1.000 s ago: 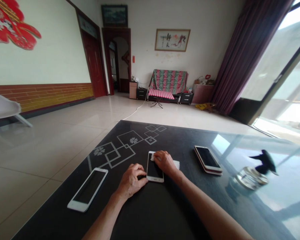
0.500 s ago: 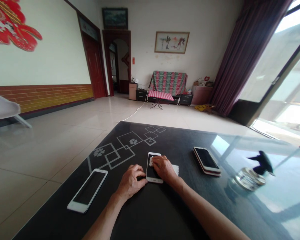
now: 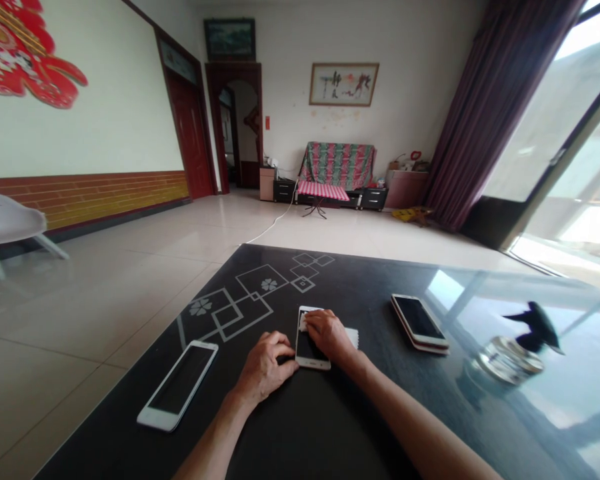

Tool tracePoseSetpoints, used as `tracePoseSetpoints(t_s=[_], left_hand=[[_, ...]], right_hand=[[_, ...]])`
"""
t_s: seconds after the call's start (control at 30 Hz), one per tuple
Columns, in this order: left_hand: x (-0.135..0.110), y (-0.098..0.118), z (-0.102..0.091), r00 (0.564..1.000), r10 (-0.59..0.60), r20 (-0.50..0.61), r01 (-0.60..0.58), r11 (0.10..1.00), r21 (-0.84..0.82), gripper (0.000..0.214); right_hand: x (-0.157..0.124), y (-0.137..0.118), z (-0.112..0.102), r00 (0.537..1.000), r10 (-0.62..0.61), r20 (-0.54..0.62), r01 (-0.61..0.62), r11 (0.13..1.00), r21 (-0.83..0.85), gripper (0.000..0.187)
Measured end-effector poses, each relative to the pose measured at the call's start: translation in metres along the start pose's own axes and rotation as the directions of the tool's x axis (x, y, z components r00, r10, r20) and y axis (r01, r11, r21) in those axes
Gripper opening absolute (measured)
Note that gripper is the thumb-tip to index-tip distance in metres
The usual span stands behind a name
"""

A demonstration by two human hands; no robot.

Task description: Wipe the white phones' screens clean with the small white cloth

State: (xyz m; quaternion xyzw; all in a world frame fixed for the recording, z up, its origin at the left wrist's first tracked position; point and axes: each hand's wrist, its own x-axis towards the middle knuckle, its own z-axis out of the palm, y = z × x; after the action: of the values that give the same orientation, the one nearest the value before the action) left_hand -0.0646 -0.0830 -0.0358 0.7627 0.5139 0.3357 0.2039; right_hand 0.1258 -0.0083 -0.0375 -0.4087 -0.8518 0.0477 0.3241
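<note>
A white smartphone (image 3: 313, 353) with a dark screen lies flat in front of me on the black table (image 3: 300, 427). My right hand (image 3: 329, 337) presses a bunched white cloth (image 3: 352, 336) onto the upper part of its screen; part of the cloth sticks out beyond the hand. Curled fingers and thumb of my left hand (image 3: 269, 362) grip the phone's lower left edge. To the left lies a larger white phone (image 3: 179, 387), face up. On the right, a phone with a dark screen (image 3: 420, 321) rests on top of another reddish-edged one.
A clear spray bottle (image 3: 509, 360) with a black trigger head stands at the right, on the glossy tabletop. Pale floor tiles (image 3: 105, 287) surround the table. A white chair (image 3: 13, 220) is at the far left, and a small checked table (image 3: 323, 191) stands by the back wall.
Both hands stay at the phone, the cloth still on its screen. The whole view has shifted slightly, so things appear a little lower and further right.
</note>
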Motion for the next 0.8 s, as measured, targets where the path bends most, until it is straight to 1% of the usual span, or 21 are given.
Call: tracePoseSetpoints(t_s=[0.1,0.2,0.3,0.37,0.47,0.57,0.67,0.8], left_hand=[[0.000,0.000,0.000,1.000,0.006,0.002,-0.006,1.000,0.000,0.013],[0.001,0.000,0.000,1.000,0.005,0.003,-0.005,1.000,0.001,0.013],[0.000,0.001,0.000,1.000,0.003,0.013,-0.003,1.000,0.005,0.014],[0.000,0.001,-0.001,1.000,0.006,0.014,-0.006,1.000,0.008,0.013],[0.000,0.000,0.000,1.000,0.010,0.013,-0.010,1.000,0.007,0.013],[0.000,-0.002,0.001,1.000,-0.001,0.017,0.001,1.000,0.007,0.013],[0.000,-0.002,0.000,1.000,-0.008,0.020,0.008,1.000,0.011,0.013],[-0.001,0.000,-0.002,1.000,0.021,0.014,-0.021,1.000,0.015,0.012]], right_hand=[[0.016,0.010,0.007,0.999,0.049,-0.006,-0.049,0.997,-0.064,0.021],[0.028,0.013,0.012,0.996,0.090,-0.015,-0.092,0.989,-0.119,0.023],[0.033,0.013,0.014,0.991,0.132,-0.024,-0.134,0.978,-0.162,0.024],[0.031,0.010,0.013,0.991,0.134,-0.019,-0.135,0.977,-0.164,0.023],[0.018,0.004,0.007,0.997,0.083,-0.004,-0.083,0.989,-0.122,0.022],[-0.001,-0.005,-0.002,0.999,0.032,-0.005,-0.032,0.998,-0.060,0.021],[-0.022,-0.016,-0.011,1.000,0.016,-0.003,-0.016,1.000,-0.002,0.022],[-0.046,-0.031,-0.022,0.999,0.025,0.029,-0.026,0.998,0.048,0.023]])
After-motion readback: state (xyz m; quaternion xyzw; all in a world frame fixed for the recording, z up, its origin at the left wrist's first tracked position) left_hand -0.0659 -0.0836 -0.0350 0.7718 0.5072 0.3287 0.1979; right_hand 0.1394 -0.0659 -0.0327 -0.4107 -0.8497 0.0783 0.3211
